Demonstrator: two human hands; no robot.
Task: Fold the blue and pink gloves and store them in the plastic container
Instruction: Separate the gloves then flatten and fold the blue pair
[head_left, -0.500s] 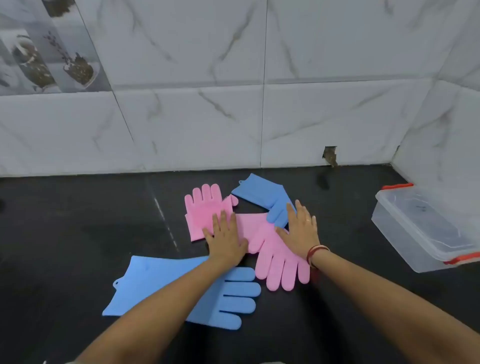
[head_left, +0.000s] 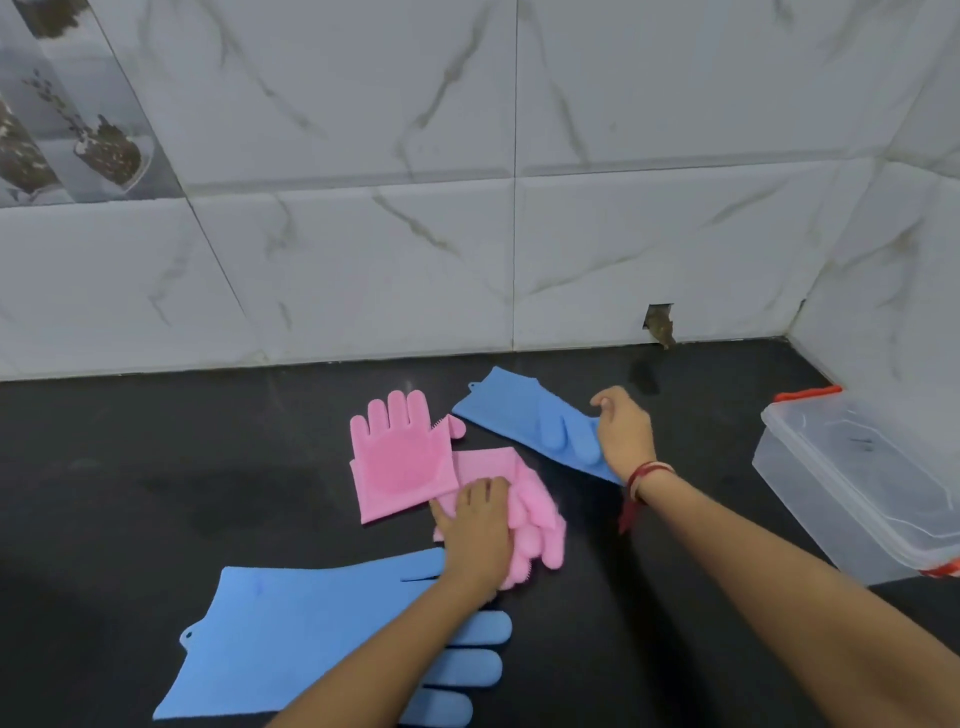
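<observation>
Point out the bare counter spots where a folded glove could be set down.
Free: dark counter left of the flat pink glove, and the strip between the right forearm and plastic container. Crowded: centre, where both hands, pink gloves and the far blue glove bunch.

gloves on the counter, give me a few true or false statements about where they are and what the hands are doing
1. The right hand is on the far blue glove. True.
2. The plastic container has a glove inside it. False: all four gloves lie on the black counter, and the lid is on the container.
3. The left hand presses on the near pink glove. True.
4. The far pink glove lies with its fingers pointing toward the person. False: its fingers point toward the tiled wall.
5. The near blue glove is folded in half. False: it lies flat, and the left forearm crosses over it.
</observation>
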